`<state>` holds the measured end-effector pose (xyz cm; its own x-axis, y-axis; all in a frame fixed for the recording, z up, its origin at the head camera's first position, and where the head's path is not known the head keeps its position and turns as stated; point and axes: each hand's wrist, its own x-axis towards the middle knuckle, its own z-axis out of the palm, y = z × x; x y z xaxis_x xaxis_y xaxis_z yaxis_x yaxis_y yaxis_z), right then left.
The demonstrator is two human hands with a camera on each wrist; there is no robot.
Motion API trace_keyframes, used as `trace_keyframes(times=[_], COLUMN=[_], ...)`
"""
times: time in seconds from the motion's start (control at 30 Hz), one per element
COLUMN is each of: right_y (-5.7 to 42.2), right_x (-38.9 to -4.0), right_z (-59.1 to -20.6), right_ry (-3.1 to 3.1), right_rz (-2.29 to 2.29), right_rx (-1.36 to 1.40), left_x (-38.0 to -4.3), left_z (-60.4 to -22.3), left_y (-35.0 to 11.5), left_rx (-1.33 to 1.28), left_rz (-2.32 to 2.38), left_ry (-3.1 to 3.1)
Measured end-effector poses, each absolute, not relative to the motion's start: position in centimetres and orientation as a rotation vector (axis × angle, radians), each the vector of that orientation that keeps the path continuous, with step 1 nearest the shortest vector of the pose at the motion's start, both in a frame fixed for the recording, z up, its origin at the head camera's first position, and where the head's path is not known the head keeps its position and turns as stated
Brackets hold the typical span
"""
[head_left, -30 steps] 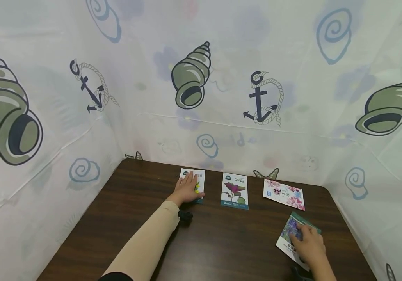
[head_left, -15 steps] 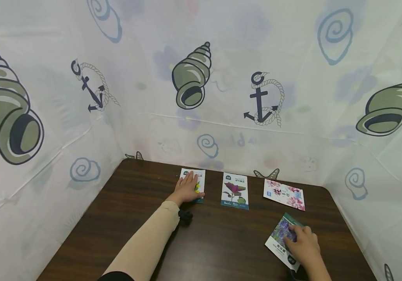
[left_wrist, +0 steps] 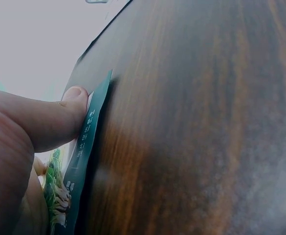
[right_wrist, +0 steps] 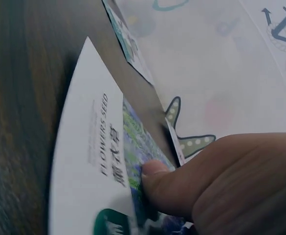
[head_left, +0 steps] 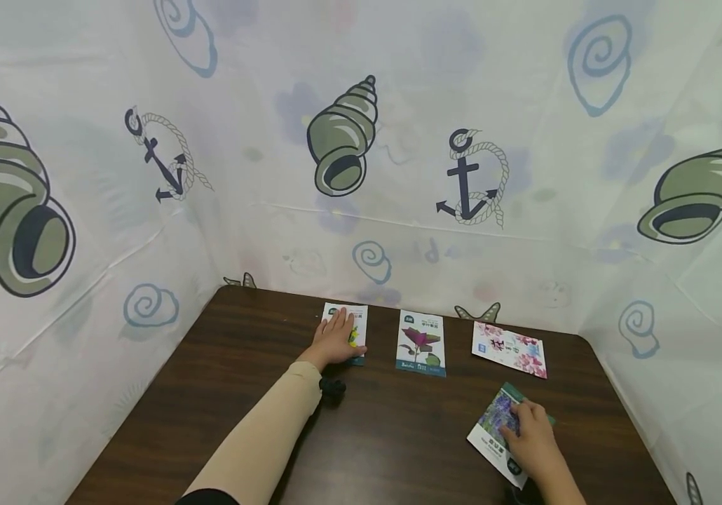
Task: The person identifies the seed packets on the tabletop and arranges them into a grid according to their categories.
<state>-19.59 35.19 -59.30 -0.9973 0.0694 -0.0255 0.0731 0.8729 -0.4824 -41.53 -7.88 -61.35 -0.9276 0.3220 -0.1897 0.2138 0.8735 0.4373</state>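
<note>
My left hand [head_left: 334,339] rests with fingers extended on a white seed packet [head_left: 357,314] with a teal bottom strip, covering much of its front. In the left wrist view its thumb [left_wrist: 74,110] lies against the packet's edge. My right hand [head_left: 534,442] grips a seed packet [head_left: 493,419] with purple flowers, a white panel and a green end. The words "FLOWERS SEED" show on the white part [right_wrist: 91,132] in the right wrist view, with the thumb [right_wrist: 165,181] on the flower picture. The fingers beneath are hidden there.
Between the hands, at the back of the dark wooden table [head_left: 392,435], lies a packet with a magenta plant [head_left: 420,344]. A pink-blossom packet [head_left: 509,349] lies to its right. Patterned white cloth [head_left: 399,175] rises around the table's back and sides.
My right hand has moved left with the purple-flower packet, across the table's front right. The left hand and the other packets have stayed in place.
</note>
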Motion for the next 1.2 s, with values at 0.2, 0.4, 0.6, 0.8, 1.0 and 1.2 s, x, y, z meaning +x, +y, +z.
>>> trace_keyframes(times=[0.2,0.4,0.6,0.8,1.0,1.2], right_y=[34.9,34.3,33.6,33.2,32.7,31.6], right_x=[-19.5,-19.2,-19.1,-19.2,-19.3,-19.3], right_z=[-59.2,-58.8,-58.8,-58.9,-59.2,-59.2], right_ry=[3.029,3.057,3.089,3.108,3.092,3.061], right_rz=[-0.757,-0.748,-0.723,-0.719,-0.713,-0.705], right_rx=[0.084,0.072,0.047,0.014,0.016,0.021], left_x=[-41.1,-41.7,-42.0,-42.2,-42.0,-41.7], left_z=[-61.0,-61.6,-61.7,-61.7,-61.5,-61.6], left_y=[-7.9,-7.9,-7.9,-8.0,-7.9,-7.9], left_rx=[0.409,0.401,0.406,0.417,0.409,0.409], left_rz=[0.628,0.584,0.592,0.581,0.572,0.605], left_ry=[2.785,2.789,2.788,2.799,2.794,2.789])
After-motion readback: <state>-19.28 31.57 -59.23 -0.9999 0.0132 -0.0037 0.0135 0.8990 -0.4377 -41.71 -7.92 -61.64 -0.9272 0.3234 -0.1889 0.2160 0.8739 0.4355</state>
